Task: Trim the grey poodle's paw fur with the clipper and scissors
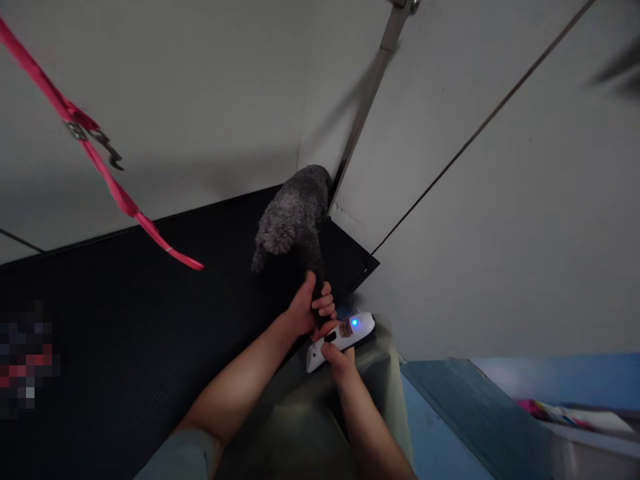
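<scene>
A curly grey dog (295,210) stands in the corner of a black table. My left hand (310,307) is closed around the lower part of one of its legs (315,257), which stretches toward me. In my right hand (339,360) is a white hair clipper (363,325) with a blue light lit on its body; my thumb lies across it. The clipper is just below my left hand, close to the dog's paw. The paw itself is mostly hidden by my fingers, and I cannot tell whether the clipper touches it.
The black ribbed table top (150,347) meets pale walls behind. A metal post (373,100) rises at the corner behind the dog. At upper left hangs a pink strap (113,183) with a metal clip. Packages (575,417) lie at lower right.
</scene>
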`<state>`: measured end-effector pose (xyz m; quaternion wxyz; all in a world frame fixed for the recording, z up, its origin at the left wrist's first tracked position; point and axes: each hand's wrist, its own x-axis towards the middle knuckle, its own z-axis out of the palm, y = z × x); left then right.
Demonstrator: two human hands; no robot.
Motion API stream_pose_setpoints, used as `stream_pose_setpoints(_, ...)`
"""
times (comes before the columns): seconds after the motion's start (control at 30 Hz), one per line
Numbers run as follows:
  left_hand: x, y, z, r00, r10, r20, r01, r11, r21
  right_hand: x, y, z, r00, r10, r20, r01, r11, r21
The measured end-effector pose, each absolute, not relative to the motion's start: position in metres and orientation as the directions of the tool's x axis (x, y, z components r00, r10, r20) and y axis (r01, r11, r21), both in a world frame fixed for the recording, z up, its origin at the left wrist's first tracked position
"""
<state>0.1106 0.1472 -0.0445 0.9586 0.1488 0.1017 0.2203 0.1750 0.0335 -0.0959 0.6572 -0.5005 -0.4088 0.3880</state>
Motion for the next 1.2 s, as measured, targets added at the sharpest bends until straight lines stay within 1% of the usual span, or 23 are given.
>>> stream_pose_setpoints(0.07,0.111,0.161,-0.042,0.929,0.350,-0.120,-0.312,0.916,0.251,0.178,0.034,-0.100,0.373,0.918,0.134,-0.097,0.182,-0.978)
stream_pose_setpoints(0.13,0.112,0.171,-0.042,0.942,0.312,-0.120,-0.282,0.935,0.215,0.182,0.031,-0.104,0.396,0.909,0.126,-0.078,0.170,-0.982)
stream_pose_setpoints(0.2,0.113,0.178,-0.042,0.939,0.325,-0.116,-0.298,0.933,0.201,0.187,0.025,-0.104,0.466,0.877,0.117,-0.069,0.167,-0.983)
stream_pose_setpoints(0.23,0.115,0.180,-0.042,0.936,0.333,-0.111,-0.308,0.930,0.200,0.189,0.021,-0.102,0.528,0.843,0.103,-0.090,0.175,-0.980)
stream_pose_setpoints(0.33,0.119,0.183,-0.042,0.932,0.349,-0.097,-0.325,0.924,0.203,0.193,0.015,-0.093,0.720,0.694,0.015,-0.206,0.234,-0.950)
stream_pose_setpoints(0.4,0.122,0.183,-0.044,0.927,0.358,-0.115,-0.330,0.921,0.209,0.192,0.018,-0.086,0.771,0.637,0.007,-0.210,0.265,-0.941)
stream_pose_setpoints(0.53,0.128,0.182,-0.050,0.906,0.393,-0.159,-0.353,0.906,0.233,0.185,0.031,-0.076,0.766,0.634,0.105,-0.060,0.232,-0.971)
stream_pose_setpoints(0.63,0.131,0.182,-0.053,0.899,0.411,-0.149,-0.364,0.893,0.265,0.181,0.037,-0.073,0.759,0.637,0.138,0.024,0.184,-0.983)
stream_pose_setpoints(0.7,0.132,0.184,-0.053,0.894,0.426,-0.141,-0.376,0.883,0.282,0.181,0.040,-0.072,0.766,0.619,0.176,0.074,0.187,-0.980)
stream_pose_setpoints(0.77,0.132,0.186,-0.052,0.887,0.442,-0.130,-0.391,0.871,0.297,0.183,0.043,-0.071,0.766,0.608,0.209,0.102,0.205,-0.973)
stream_pose_setpoints(0.97,0.135,0.187,-0.053,0.883,0.457,-0.110,-0.405,0.859,0.312,0.185,0.052,-0.070,0.749,0.615,0.247,0.145,0.211,-0.967)
stream_pose_setpoints(1.1,0.137,0.186,-0.045,0.864,0.479,-0.154,-0.432,0.863,0.262,0.182,0.044,-0.072,0.733,0.625,0.269,0.149,0.238,-0.960)
stream_pose_setpoints(1.2,0.139,0.186,-0.035,0.858,0.479,-0.188,-0.444,0.873,0.200,0.183,0.028,-0.072,0.736,0.587,0.339,0.277,0.196,-0.941)
